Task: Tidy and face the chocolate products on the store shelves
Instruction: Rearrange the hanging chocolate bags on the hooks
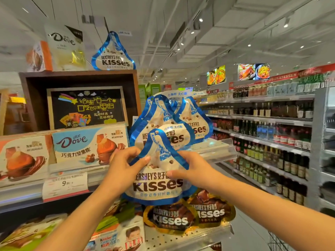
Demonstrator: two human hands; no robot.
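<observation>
Left hand (125, 163) and right hand (188, 167) both pinch the front blue Kisses bag (157, 180), held before its shelf (215, 151); the bags behind (181, 122) lean unevenly, so facing looks barely begun

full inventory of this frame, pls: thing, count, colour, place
Held Kisses bag: one, blue and white, front centre, in both hands.
Kisses bags behind it: at least two, blue and white, upright on the shelf.
Top Kisses bag: one, blue and white, on the brown display box.
Dark Kisses bags: two, brown and gold, shelf below.
Dove boxes: two, one blue, one orange, left shelf.
Dove bag: one, white and gold, top left.
Price tag: one, white, shelf edge.
Bottles: many, mostly dark, right aisle shelves.
Left hand: gripping the bag's left edge.
Right hand: gripping its right edge.
</observation>
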